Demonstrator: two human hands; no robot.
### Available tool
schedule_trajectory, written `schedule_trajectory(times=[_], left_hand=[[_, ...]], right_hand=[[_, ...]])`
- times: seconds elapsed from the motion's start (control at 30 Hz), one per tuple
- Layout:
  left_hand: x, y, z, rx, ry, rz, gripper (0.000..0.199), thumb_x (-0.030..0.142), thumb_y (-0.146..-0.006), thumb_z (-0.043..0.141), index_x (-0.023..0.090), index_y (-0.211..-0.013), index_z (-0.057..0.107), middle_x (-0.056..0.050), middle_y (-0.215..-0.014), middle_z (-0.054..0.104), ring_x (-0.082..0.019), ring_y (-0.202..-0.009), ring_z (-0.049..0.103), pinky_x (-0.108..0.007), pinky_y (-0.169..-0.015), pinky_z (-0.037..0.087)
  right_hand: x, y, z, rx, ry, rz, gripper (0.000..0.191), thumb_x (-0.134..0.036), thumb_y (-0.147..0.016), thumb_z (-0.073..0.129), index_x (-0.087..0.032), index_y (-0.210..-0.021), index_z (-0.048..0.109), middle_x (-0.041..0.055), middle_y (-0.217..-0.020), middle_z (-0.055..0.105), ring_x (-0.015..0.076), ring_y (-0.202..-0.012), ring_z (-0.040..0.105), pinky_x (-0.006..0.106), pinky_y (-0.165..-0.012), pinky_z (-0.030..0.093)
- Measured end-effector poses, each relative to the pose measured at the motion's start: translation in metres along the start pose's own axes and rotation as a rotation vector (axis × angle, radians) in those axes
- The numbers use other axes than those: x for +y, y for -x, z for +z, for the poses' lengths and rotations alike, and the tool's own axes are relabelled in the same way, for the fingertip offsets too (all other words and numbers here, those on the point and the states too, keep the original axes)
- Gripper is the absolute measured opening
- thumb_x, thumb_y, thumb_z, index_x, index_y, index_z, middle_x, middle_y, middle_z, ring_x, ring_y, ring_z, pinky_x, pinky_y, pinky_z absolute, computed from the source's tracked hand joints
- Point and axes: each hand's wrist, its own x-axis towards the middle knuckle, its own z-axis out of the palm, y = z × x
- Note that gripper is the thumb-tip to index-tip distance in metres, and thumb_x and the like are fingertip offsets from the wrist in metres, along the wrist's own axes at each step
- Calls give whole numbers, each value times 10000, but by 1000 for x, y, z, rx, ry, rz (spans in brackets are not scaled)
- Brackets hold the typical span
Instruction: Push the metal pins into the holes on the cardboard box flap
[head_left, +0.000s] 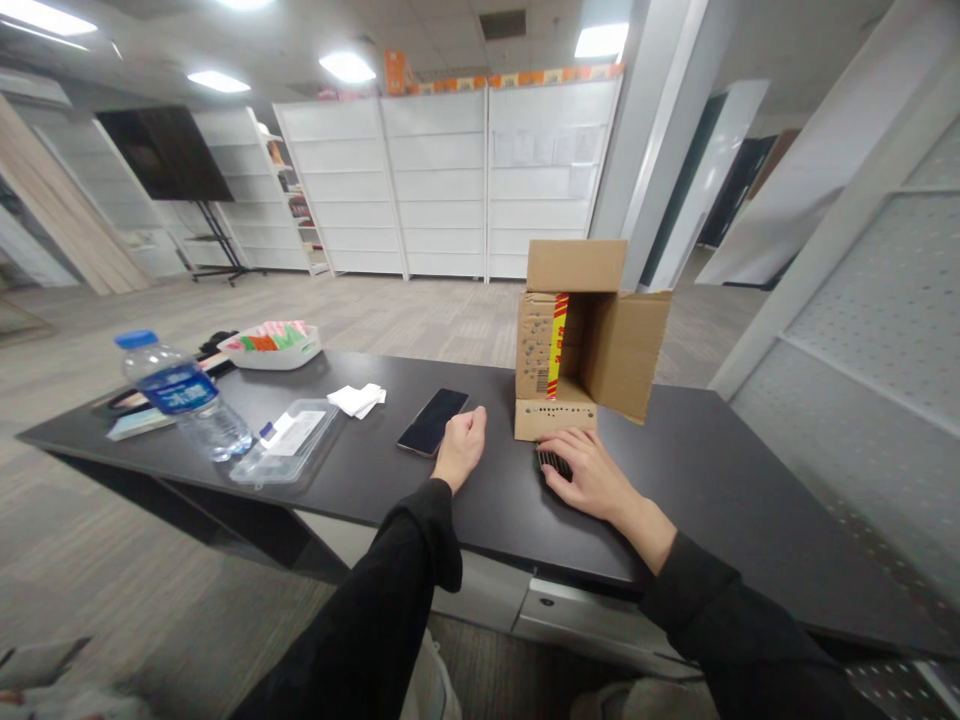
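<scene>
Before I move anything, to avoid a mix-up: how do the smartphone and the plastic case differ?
The smartphone is dark and opaque; the plastic case is clear, with white paper showing. The smartphone looks smaller and slimmer than the plastic case. Both lie flat on the desk.

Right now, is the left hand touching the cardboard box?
Apart. The head view shows a strip of dark tabletop between the closed left hand and the near left edge of the cardboard box.
</scene>
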Motion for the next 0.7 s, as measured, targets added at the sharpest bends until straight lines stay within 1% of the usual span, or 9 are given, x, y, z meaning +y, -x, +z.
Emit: schedule_trajectory(times=[0.27,0.7], left_hand=[[0,0,-1,3,13,-2,489,558,-894,368,217,-582,208,50,-557,213,-86,-548,218,-278,-540,171],[1,-1,-1,2,-4,-5,483,547,-898,360,216,-584,203,49,-561,213,-86,-548,219,-277,-544,172]], right_hand=[[-1,0,2,-36,-8,10,286,-198,-790,555,-205,-1061,644,84,-1150,688,260,-1054,568,432,-941,361],[-2,-1,3,-53,1,20,268,-210,-806,563,-210,-1063,641,77,-1126,695,257,-1064,565,434,-960,345]])
